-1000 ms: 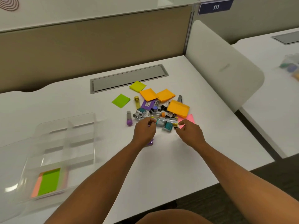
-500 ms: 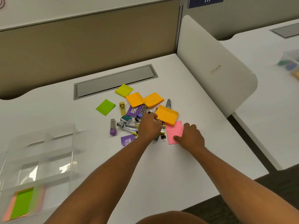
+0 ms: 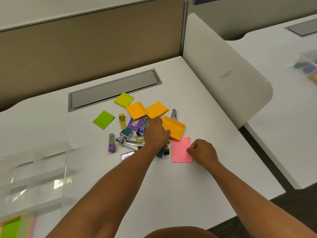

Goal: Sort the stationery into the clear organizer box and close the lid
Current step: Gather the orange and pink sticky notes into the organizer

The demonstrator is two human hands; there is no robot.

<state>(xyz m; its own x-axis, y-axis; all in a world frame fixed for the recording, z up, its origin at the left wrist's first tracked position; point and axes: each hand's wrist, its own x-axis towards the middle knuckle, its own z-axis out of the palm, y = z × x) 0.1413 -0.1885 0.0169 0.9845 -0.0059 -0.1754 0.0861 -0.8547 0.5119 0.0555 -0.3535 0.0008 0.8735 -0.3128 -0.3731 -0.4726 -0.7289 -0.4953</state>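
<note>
Stationery lies in a loose heap near the middle of the white desk: orange sticky-note pads at the far side, a purple packet, binder clips and small metal pieces in the tangle, a green pad and a yellow-green pad a little apart toward the grey cable hatch. A pink pad sits flat at the near right edge of the heap. The clear organizer box stands well apart at the left edge of the view, lid open, with coloured notes already in its nearest compartment; it is blurred, so little more can be told. The left hand reaches over the heap, fingers extended toward the orange pads and touching one; it does not look closed round anything, though its underside is hidden. The right hand has its fingers curled, pinching the right edge of the pink pad. Sorting looks to be in its early part, with note pads being collected first. Lifting the pink pad calls for getting a fingertip under its thin edge, then carrying it across to the compartment holding the other notes; the small clips beside it could be dragged along.
</note>
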